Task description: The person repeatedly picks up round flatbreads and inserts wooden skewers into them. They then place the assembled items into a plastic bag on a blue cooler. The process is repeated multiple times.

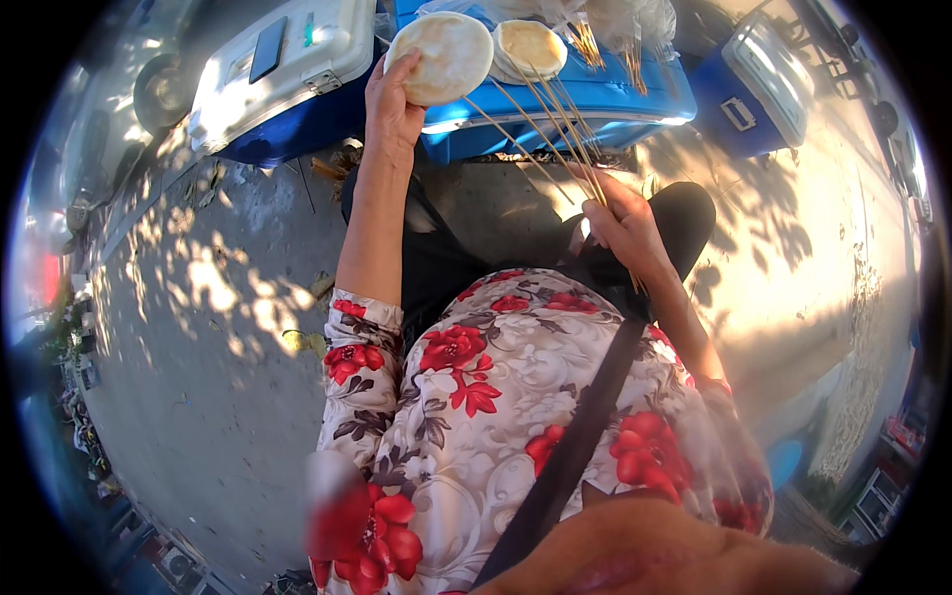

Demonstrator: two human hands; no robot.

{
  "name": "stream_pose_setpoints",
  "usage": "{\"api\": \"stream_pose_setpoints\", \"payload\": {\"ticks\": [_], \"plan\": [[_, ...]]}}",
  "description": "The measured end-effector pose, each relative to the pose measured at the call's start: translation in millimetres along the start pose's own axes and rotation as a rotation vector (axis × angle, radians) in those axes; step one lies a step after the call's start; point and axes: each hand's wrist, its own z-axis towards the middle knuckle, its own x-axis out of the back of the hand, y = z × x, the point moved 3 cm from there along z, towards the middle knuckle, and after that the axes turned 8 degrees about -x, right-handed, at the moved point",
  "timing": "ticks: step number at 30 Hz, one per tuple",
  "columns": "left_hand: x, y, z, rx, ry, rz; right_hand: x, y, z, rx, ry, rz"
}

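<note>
My left hand (395, 107) is closed on the near left edge of a round, pale flatbread (443, 59), held up over the blue cooler box. In my right hand (629, 226) is a spread bundle of thin wooden skewers (555, 121). Their tips fan out up and to the left, close to the flatbread but, as far as I can see, apart from it. A small stack of similar round flatbreads (533, 45) lies on the blue cooler lid (635, 99), just right of the held one.
Beyond the stack, clear plastic bags (650, 22) with more bundled skewers (587, 48) lie on the lid. On the left stands a white-lidded blue cooler (223, 94) with a phone (268, 50) on top. Another blue cooler with a white lid (778, 74) stands at right.
</note>
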Motion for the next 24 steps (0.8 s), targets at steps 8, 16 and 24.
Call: {"api": "stream_pose_setpoints", "payload": {"ticks": [8, 16, 24], "plan": [[-4.4, -2.4, -3.7, -0.006, -0.040, -0.019, 1.8, 5.0, 0.9, 0.106, 0.028, -0.061], [-25.0, 2.7, -28.2, -0.058, 0.010, 0.058, 1.3, 0.0, 3.6, 0.069, 0.027, -0.089], [-47.4, -11.2, -53.0, -0.055, -0.058, 0.047, -9.5, 2.9, 23.0, 0.243, 0.051, 0.038]]}}
